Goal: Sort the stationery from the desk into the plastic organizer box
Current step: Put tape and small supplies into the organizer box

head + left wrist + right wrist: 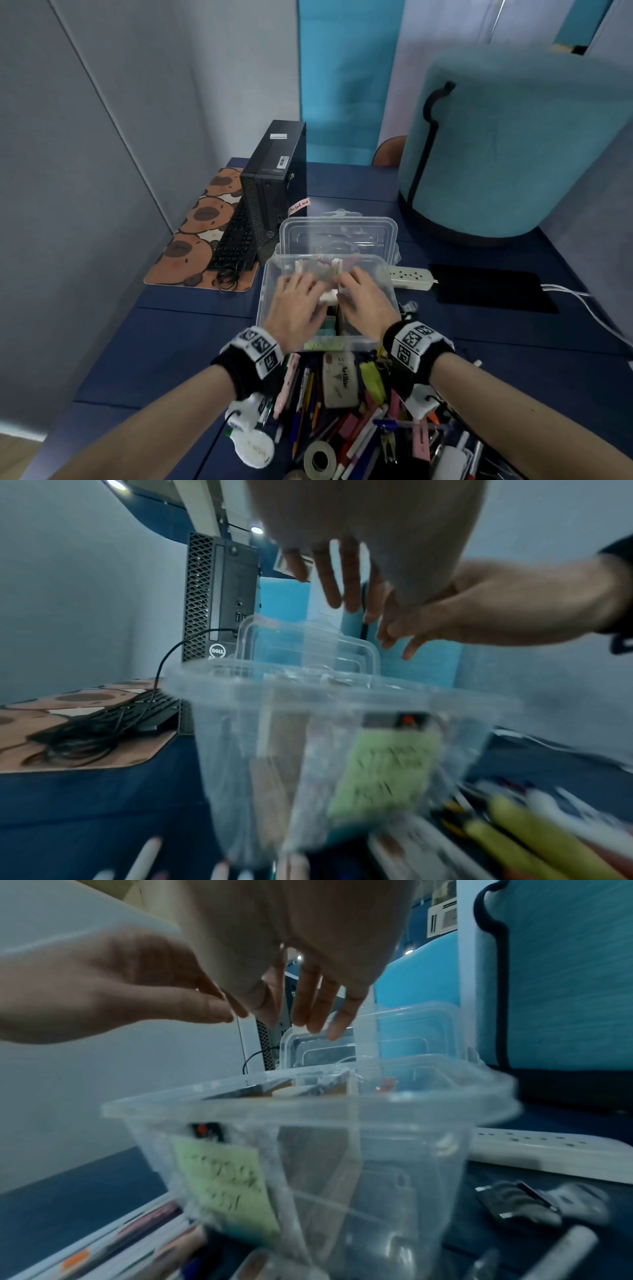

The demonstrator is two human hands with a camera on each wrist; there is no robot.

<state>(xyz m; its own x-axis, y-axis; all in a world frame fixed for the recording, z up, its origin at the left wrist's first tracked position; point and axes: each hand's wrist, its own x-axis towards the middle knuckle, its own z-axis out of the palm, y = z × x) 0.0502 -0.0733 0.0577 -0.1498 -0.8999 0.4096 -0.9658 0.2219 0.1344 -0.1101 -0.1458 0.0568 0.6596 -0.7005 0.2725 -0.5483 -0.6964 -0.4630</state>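
A clear plastic organizer box [269, 284] stands mid-desk with its lid [339, 233] tipped open behind it. A green sticky note [383, 772] is stuck to its front wall, and white dividers show inside. My left hand [301, 294] and right hand [359, 291] hover side by side just over the box opening. In the wrist views the left hand's fingers [342, 588] and the right hand's fingers [318, 1007] are straight and spread, holding nothing. A heap of pens, markers, a whiteboard eraser [339, 380] and a tape roll [320, 459] lies in front of the box.
A black desktop computer [274, 185] and keyboard [236, 240] stand on a capybara mat [185, 246] at the left. A white power strip [411, 277], a black pad [489, 287] and white cables [589, 308] lie to the right. A teal stool [513, 154] sits at the back right.
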